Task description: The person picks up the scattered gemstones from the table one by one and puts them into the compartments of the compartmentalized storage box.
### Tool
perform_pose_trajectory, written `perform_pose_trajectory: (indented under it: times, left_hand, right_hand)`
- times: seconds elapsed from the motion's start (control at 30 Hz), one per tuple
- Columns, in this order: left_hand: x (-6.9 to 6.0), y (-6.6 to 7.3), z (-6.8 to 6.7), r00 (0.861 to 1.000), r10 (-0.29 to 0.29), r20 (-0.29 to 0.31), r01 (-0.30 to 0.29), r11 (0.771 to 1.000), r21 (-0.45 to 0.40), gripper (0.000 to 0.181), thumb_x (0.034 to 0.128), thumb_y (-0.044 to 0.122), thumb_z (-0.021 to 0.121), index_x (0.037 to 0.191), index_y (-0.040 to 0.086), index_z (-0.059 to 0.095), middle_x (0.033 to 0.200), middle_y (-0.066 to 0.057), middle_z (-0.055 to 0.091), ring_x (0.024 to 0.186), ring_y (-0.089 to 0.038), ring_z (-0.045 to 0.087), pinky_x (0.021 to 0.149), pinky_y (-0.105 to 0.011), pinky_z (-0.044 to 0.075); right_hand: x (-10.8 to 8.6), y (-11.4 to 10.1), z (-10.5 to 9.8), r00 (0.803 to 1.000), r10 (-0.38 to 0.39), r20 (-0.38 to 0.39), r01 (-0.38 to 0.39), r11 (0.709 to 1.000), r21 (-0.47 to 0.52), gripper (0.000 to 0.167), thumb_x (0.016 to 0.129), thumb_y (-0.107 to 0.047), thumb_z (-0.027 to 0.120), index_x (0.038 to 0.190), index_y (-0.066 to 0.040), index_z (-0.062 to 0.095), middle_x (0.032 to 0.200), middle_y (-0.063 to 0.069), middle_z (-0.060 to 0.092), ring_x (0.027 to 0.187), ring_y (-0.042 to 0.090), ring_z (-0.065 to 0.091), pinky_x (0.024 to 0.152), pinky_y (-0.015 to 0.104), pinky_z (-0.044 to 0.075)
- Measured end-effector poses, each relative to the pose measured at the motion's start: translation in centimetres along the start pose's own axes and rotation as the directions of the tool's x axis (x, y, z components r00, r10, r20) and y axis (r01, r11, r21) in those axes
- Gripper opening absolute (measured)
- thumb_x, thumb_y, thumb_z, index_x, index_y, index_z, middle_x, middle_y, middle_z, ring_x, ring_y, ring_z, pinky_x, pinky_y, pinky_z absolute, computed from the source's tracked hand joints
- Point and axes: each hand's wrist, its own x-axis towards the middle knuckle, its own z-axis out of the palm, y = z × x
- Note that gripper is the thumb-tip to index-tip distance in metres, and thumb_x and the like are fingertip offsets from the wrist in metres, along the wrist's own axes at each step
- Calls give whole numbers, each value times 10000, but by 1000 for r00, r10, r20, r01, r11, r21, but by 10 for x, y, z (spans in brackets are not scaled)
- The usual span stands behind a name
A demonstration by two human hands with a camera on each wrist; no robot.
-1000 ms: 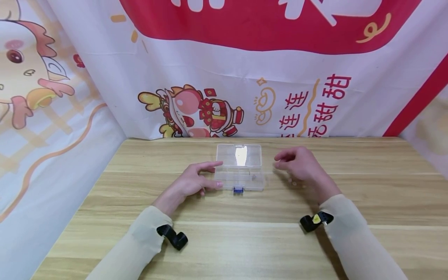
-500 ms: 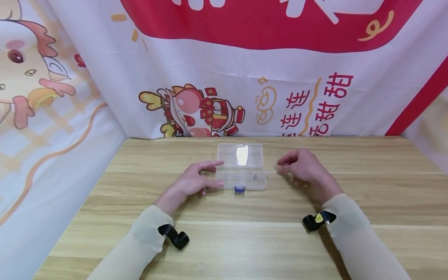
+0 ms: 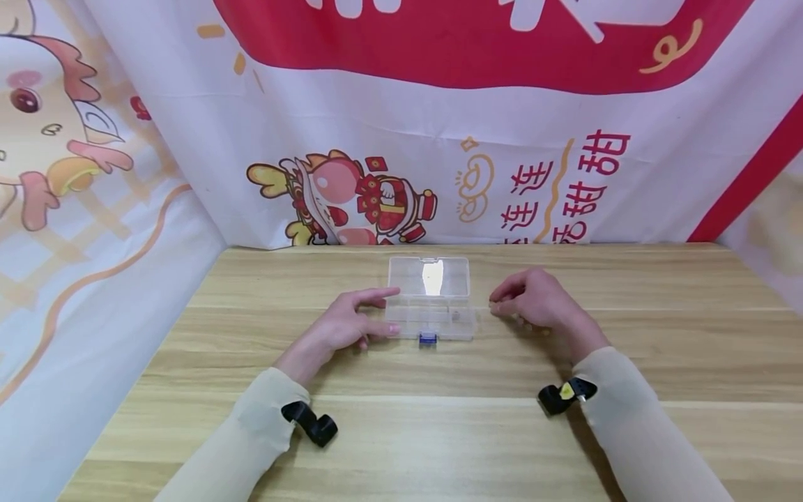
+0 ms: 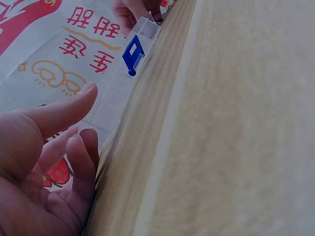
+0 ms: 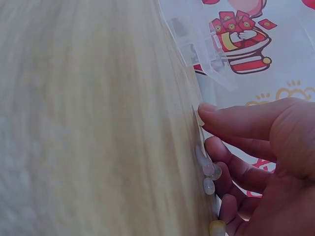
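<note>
A clear compartment box [image 3: 401,328] stands with its lid [image 3: 410,279] raised at the back and a blue latch [image 3: 428,339] in front. One small dark piece [image 3: 456,316] lies in a right-hand compartment. My left hand [image 3: 341,324] touches the box's left side with extended thumb and index finger. Right of the box, my right hand [image 3: 536,298] pinches a tiny pale piece [image 5: 200,118] between thumb and index finger, low by the tabletop. Beneath its other, curled fingers sit several small smooth stones, a whitish one [image 5: 209,186] and a yellowish one [image 5: 217,228] among them.
The wooden table [image 3: 439,432] ends at the back against a printed cloth [image 3: 389,111]. Another printed cloth [image 3: 144,279] hangs along the left side. Each wrist carries a black strap-like device, on the left [image 3: 310,424] and on the right [image 3: 564,396].
My right hand has come down slightly toward the tabletop, its thumb and index fingertips now together. The left hand and the box have stayed in place.
</note>
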Motion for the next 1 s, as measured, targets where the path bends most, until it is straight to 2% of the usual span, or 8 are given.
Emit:
perform_pose_trajectory:
  times: [0.23,0.57,0.8,1.0]
  left_hand:
    - [1,0,-1,1000,-6,-1,6,1000,-4,676,851,258,911,1445,430,638,1508,-50,511,597,-161,519,538,-237,471]
    - [0,-2,0,1000,-14,-6,14,1000,-6,666,857,251,906,1434,450,639,1512,-40,513,577,-154,513,534,-235,465]
    - [1,-2,0,1000,0,-1,0,1000,-16,686,836,236,920,1432,437,646,1515,-37,517,552,-145,511,517,-232,461]
    - [2,-2,0,1000,5,-2,-5,1000,-13,683,840,244,919,1439,426,645,1516,-42,518,545,-147,507,513,-234,459]
  right_hand:
    - [0,-4,3,1000,-5,-19,4,996,-91,124,947,-204,806,1058,-151,793,1051,97,687,882,241,568,695,324,487]
    - [2,-6,6,1000,-10,-22,8,993,-120,103,952,-202,793,1035,-142,785,1022,87,688,948,246,573,780,331,461]
    - [-2,-11,4,998,-24,-50,20,997,-80,147,973,-209,765,1090,-120,755,1066,100,690,900,233,607,727,317,504]
    - [-7,-20,0,997,-23,-79,22,1000,-21,169,991,-229,739,1137,-144,729,1118,97,693,982,258,602,815,335,512]
